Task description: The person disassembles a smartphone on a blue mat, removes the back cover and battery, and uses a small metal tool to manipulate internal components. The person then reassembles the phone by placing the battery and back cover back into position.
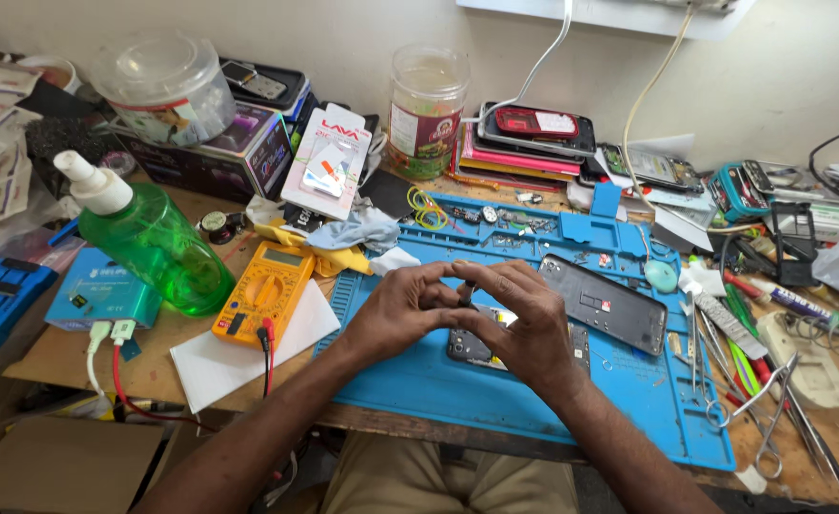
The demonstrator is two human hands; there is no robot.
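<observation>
Pinching: left hand (402, 309) and right hand (524, 319) are gripping a small dark tool (468, 291), possibly a screwdriver.
Phone: glossy opened phone (472, 347) is lying beneath, on rubbery blue mat (438, 381).
Beside: flat dark back cover (605, 303).

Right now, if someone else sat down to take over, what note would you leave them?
Left hand and right hand meet over the blue mat, together pinching a small dark tool.
Under them lies an opened phone; its dark back panel rests apart on the mat, to the right.
Done: back off.
Left: work inside continues; back not refitted.
Yellow meter sits to the left, tweezers to the right.
</observation>
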